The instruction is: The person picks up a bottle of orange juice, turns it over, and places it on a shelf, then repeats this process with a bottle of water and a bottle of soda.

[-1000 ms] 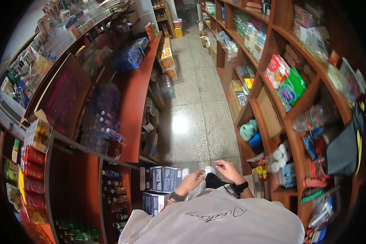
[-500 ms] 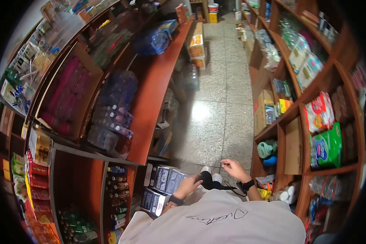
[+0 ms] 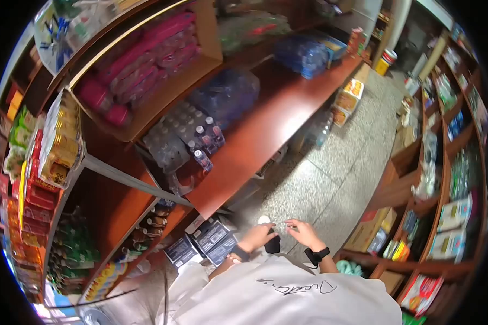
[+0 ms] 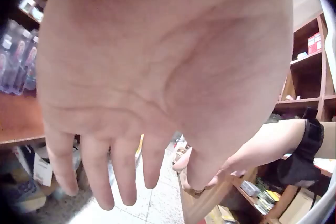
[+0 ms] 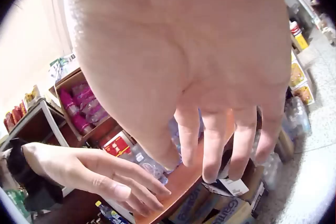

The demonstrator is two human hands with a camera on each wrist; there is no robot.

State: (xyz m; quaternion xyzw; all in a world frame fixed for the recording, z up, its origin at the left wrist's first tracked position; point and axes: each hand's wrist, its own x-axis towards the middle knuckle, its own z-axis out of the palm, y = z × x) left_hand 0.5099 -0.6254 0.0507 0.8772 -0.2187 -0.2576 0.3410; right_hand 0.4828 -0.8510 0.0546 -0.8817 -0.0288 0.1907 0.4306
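My left hand (image 3: 257, 237) is held in front of the body with its fingers extended and nothing in it. In the left wrist view its palm (image 4: 157, 66) fills the frame, fingers pointing down. My right hand (image 3: 305, 234) is close beside it, also holding nothing; its fingers hang relaxed in the right wrist view. Nearest the left hand are dark blue and white printed boxes (image 3: 214, 239) on the floor. Beyond the hands runs a reddish-brown counter (image 3: 271, 146), bearing shrink-wrapped bottles (image 3: 203, 145) and a blue-wrapped pack (image 3: 303, 55).
Wooden shelves (image 3: 417, 261) with packaged goods line the right side. A rack of cans and red packets (image 3: 40, 181) stands at the left. Pink-wrapped packs (image 3: 152, 67) fill an open carton behind the counter. A tiled floor aisle (image 3: 331, 168) runs between, with stacked cartons (image 3: 347, 101) along it.
The head view has swung left, so the counter and bottles now lie nearer the middle and the right shelves have slid rightward. Both hands stay in front of the body, holding nothing.
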